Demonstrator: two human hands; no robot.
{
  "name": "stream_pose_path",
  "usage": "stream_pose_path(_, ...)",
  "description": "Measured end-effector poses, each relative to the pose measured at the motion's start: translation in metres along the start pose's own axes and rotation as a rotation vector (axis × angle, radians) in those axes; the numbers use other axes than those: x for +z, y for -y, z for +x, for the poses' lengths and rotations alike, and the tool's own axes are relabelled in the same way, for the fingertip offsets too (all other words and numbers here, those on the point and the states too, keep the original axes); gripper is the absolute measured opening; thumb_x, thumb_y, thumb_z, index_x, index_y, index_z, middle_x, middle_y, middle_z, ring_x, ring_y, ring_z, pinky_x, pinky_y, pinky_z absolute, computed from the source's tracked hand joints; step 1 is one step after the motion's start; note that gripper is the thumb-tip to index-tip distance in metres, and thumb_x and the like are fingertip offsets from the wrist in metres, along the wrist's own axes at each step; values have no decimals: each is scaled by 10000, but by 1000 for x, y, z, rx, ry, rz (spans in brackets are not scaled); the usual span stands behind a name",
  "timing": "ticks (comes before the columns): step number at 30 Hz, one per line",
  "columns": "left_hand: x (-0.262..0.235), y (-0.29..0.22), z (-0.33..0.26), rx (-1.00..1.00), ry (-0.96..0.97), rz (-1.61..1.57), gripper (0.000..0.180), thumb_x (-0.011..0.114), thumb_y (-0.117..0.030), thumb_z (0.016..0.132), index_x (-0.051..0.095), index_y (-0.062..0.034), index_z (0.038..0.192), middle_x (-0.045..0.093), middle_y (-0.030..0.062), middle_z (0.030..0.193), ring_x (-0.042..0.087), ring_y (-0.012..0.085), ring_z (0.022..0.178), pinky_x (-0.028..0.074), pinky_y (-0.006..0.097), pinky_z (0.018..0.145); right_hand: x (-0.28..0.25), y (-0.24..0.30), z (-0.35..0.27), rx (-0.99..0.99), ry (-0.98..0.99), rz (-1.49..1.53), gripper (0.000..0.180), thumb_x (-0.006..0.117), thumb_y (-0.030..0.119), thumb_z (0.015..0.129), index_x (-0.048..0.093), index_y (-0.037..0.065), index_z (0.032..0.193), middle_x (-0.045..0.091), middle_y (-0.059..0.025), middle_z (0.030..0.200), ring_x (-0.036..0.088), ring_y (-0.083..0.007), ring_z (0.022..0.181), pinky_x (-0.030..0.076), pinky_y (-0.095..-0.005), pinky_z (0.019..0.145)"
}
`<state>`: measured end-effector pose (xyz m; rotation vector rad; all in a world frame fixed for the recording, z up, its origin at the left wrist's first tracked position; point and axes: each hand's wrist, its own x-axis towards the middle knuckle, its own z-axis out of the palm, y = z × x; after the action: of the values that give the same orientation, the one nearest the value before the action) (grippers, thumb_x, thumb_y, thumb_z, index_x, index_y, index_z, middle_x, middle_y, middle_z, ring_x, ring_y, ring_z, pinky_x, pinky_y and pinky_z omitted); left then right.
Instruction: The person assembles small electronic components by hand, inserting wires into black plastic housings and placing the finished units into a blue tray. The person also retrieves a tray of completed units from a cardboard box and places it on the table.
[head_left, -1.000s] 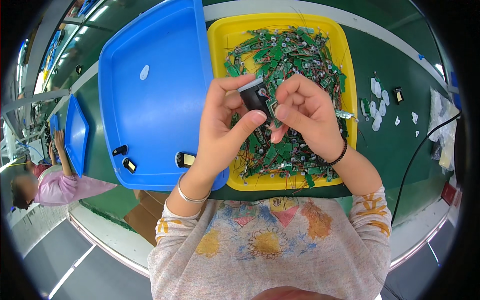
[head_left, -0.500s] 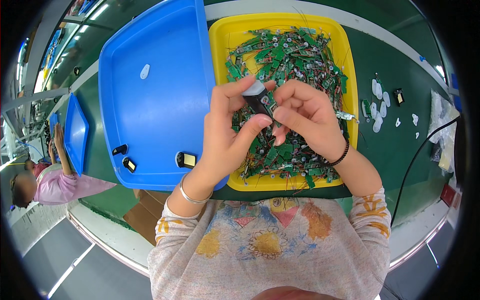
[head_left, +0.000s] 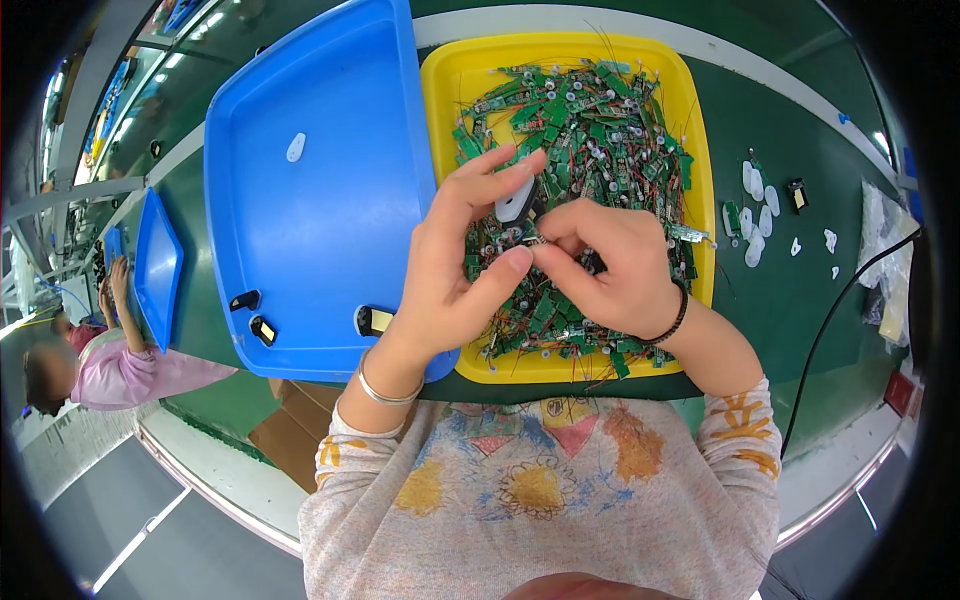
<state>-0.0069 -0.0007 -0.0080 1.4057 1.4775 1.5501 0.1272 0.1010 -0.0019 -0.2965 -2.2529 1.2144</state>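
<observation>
My left hand (head_left: 450, 245) grips a small black plastic housing (head_left: 534, 204) with a pale grey-white cover (head_left: 514, 203), its fingers along the top and the thumb below. My right hand (head_left: 615, 265) is closed in a pinch at the housing's lower end, on a small part (head_left: 533, 240) that looks like the end of a circuit board; the fingers hide most of it. Both hands are above a yellow tray (head_left: 697, 120), which holds a heap of green circuit boards (head_left: 620, 130) with thin wires.
To the left lies a blue tray (head_left: 330, 220) with a white oval cover (head_left: 296, 147) and black housings (head_left: 373, 321). On the right are white covers (head_left: 755, 245), a black housing (head_left: 797, 194), a plastic bag (head_left: 885, 250) and a black cable (head_left: 825, 335). Another person (head_left: 120, 375) sits far left.
The housing has turned in my left hand, so its pale cover now faces up more. My right hand has shifted slightly down, its fingers pinched closer together at the housing's lower end.
</observation>
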Motion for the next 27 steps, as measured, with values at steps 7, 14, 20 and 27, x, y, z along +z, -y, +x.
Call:
stream_pose_path(7, 1, -2, -1, -10, -71, -37, 368, 534, -32, 689, 472, 12, 1050, 540, 173, 1121, 387, 333, 1178, 369, 388, 923, 3, -1, -1, -100, -30, -109, 111, 619, 94, 738, 517, 66, 772, 529, -62, 609, 546, -226, 526, 420, -308, 460)
stream_pose_path(14, -5, -6, -1, -8, -73, 89, 347, 571, -42, 674, 526, 5, 1015, 553, 162, 1074, 454, 319, 1103, 363, 400, 918, -4, 3, 1, 18, 41, 5, 113, 636, 101, 732, 552, 49, 788, 547, -66, 654, 545, -209, 550, 420, -283, 476)
stream_pose_path(20, -24, -12, -1, 64, 28, 454, 491, 636, -97, 695, 466, -21, 1150, 488, 164, 1174, 451, 298, 1102, 362, 377, 918, -7, 3, 13, 93, 69, 143, 98, 620, 35, 730, 562, 8, 805, 562, -83, 742, 558, -171, 620, 455, -247, 530)
stream_pose_path(27, -107, -17, -61, -475, -250, 1324, 465, 632, -213, 733, 482, -73, 1150, 516, 164, 1050, 485, 334, 953, 414, 392, 810, -38, -48, 87, -49, 60, -454, 110, 581, 126, 776, 554, 25, 809, 592, -81, 765, 569, -213, 655, 450, -266, 563)
